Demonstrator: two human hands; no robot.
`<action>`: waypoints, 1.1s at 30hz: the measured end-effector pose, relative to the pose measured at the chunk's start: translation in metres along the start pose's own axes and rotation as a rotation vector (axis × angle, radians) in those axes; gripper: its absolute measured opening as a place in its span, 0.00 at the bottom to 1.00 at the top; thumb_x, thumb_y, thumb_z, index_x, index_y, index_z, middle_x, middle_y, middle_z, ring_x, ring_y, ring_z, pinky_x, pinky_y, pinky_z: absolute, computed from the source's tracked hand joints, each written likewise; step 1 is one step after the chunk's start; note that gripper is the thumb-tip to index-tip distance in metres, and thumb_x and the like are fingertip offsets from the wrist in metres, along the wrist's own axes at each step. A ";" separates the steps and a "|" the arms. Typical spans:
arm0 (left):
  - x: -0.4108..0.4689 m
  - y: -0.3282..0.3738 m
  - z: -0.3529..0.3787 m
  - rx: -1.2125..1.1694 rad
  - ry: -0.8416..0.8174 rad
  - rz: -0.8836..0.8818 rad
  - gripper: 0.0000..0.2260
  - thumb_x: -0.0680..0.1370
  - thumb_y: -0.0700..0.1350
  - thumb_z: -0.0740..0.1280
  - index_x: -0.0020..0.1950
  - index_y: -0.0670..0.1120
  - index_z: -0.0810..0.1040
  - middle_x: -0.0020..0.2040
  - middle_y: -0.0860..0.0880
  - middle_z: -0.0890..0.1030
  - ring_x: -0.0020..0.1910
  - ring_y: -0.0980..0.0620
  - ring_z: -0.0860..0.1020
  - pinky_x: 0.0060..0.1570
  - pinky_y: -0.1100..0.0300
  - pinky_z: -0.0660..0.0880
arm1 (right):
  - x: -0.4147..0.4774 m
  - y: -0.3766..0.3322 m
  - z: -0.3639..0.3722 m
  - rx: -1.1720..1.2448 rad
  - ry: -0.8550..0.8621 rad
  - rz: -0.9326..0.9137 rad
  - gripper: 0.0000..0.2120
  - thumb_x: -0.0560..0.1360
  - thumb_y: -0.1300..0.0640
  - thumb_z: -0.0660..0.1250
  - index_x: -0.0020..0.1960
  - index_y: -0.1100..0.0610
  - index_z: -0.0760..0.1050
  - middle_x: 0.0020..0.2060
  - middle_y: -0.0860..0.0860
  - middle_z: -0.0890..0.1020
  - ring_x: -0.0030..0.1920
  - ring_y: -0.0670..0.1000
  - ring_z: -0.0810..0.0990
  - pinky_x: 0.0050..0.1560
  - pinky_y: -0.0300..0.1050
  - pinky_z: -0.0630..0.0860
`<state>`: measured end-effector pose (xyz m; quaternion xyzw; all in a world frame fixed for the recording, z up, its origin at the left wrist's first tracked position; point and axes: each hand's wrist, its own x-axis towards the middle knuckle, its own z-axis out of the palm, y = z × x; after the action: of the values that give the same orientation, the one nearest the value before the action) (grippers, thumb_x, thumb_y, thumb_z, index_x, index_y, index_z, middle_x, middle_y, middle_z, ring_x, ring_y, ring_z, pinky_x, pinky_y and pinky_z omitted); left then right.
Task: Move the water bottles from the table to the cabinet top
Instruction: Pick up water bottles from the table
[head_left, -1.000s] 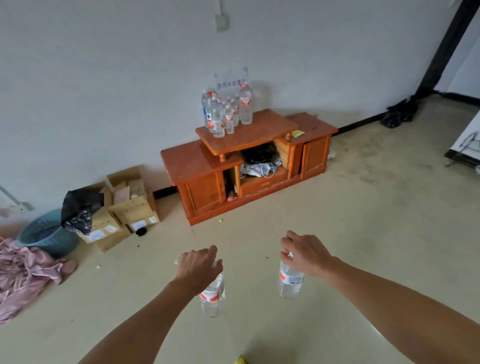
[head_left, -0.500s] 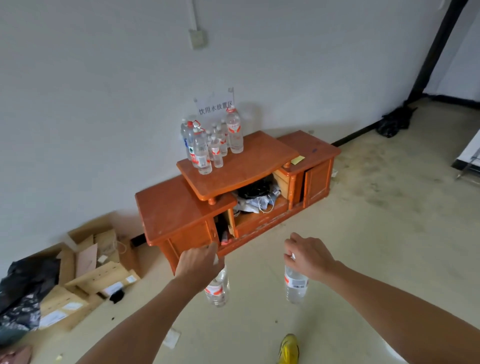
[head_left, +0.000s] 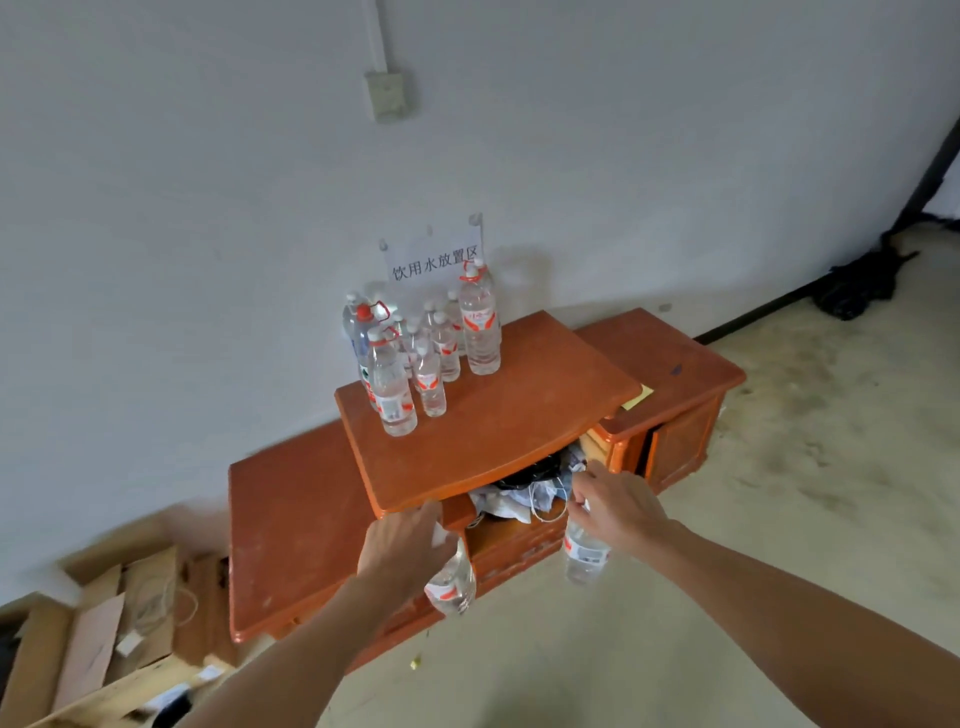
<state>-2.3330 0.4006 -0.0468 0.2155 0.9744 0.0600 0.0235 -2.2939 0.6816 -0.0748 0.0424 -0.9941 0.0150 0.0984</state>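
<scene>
Left hand (head_left: 402, 545): fingers curled over the neck of a water bottle (head_left: 452, 584), which hangs tilted below the palm. The knuckles are just beside the curved front edge of the raised top (head_left: 493, 421) of the cabinet (head_left: 291, 519), at its left front corner.

Right hand (head_left: 618, 506): fingers curled round the cap end of a second bottle (head_left: 584, 556), which hangs near upright in front of the cabinet's open middle shelf. It is below the level of the raised top's front edge.

Standing bottles (head_left: 426, 353) are clustered at the back left of the raised top, against the wall under a paper sign (head_left: 435, 262). Bare wood shows from the cluster to the front and right edges. The lower left wing also shows bare wood.

A yellow note (head_left: 638, 397) lies on the right wing. Cardboard boxes (head_left: 104, 639) sit left of the cabinet. Open floor (head_left: 779, 467) lies to the right.
</scene>
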 end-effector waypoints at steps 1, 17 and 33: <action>0.016 -0.003 0.000 -0.021 -0.006 -0.009 0.14 0.78 0.60 0.60 0.52 0.50 0.71 0.41 0.53 0.79 0.39 0.50 0.77 0.42 0.57 0.75 | 0.014 0.005 0.000 0.001 -0.003 0.014 0.16 0.61 0.52 0.80 0.31 0.53 0.72 0.28 0.47 0.73 0.18 0.47 0.69 0.20 0.32 0.50; 0.390 -0.062 0.006 -0.177 -0.058 0.005 0.13 0.77 0.56 0.64 0.55 0.49 0.73 0.51 0.50 0.81 0.48 0.48 0.79 0.45 0.55 0.74 | 0.328 0.112 0.073 0.144 -0.222 0.212 0.11 0.75 0.45 0.67 0.51 0.52 0.75 0.48 0.47 0.75 0.39 0.48 0.77 0.40 0.39 0.71; 0.574 -0.076 0.083 -0.171 -0.229 -0.294 0.13 0.77 0.49 0.67 0.60 0.47 0.74 0.59 0.47 0.76 0.55 0.47 0.77 0.52 0.54 0.74 | 0.537 0.162 0.195 0.331 -0.447 -0.171 0.08 0.76 0.57 0.63 0.54 0.57 0.75 0.56 0.55 0.76 0.50 0.57 0.79 0.46 0.49 0.76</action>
<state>-2.8786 0.5841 -0.1504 0.0737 0.9777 0.1133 0.1610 -2.8704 0.7920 -0.1639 0.1439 -0.9679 0.1590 -0.1306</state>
